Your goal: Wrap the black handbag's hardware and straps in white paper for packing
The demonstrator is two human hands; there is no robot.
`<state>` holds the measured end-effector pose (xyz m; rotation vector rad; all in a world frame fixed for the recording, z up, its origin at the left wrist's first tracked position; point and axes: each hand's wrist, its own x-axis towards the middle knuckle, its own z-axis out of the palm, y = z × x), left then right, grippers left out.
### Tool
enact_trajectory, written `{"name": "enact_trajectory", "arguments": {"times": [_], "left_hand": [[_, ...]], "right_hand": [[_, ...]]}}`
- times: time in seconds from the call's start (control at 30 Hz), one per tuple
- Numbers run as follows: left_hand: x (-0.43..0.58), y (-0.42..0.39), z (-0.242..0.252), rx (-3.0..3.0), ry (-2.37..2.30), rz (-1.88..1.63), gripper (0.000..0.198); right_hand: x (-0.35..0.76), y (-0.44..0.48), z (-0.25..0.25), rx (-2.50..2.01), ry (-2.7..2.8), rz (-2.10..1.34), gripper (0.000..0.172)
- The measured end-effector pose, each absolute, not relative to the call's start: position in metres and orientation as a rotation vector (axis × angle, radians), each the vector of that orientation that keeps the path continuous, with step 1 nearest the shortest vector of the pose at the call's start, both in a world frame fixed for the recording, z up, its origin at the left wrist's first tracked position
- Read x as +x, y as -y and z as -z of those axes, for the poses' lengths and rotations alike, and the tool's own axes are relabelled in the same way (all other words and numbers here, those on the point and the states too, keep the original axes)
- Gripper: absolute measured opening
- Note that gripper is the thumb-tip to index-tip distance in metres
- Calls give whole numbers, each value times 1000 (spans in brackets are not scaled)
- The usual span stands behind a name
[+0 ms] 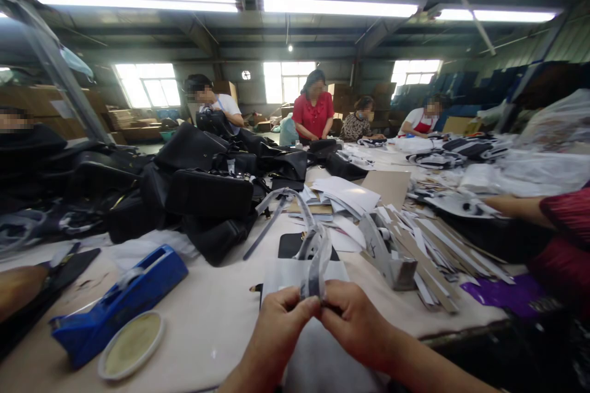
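Note:
In the lower middle, my left hand (282,326) and my right hand (354,319) are closed side by side, pinching the near end of a strap wrapped in cloudy plastic film (317,258). From my fingers the strap rises and loops away to the left over the table. Under it lies a black flat piece (289,246), partly covered by a white sheet (276,273). What the fingertips press together is partly hidden by my thumbs.
A blue tape dispenser (124,301) and a round shallow lid (131,344) are at left. Black bags (207,193) are piled behind. Cardboard strips (428,252) and a metal block (401,273) lie right. Co-workers' arms (516,209) reach in at both sides.

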<state>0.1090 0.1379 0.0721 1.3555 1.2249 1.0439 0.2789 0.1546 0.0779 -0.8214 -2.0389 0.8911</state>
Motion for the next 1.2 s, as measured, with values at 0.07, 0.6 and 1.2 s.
{"name": "enact_trajectory", "arguments": {"times": [0.07, 0.6, 1.2], "left_hand": [[115, -137, -70, 1382, -1326, -1108, 27], [125, -119, -55, 1897, -1226, -1168, 20], [96, -231, -104, 2666, -1152, -997, 60]], "right_hand": [[278, -154, -70, -842, 2149, -599, 18], [298, -157, -72, -1041, 1323, -1852, 49], [323, -138, -100, -833, 1465, -1873, 37]]}}
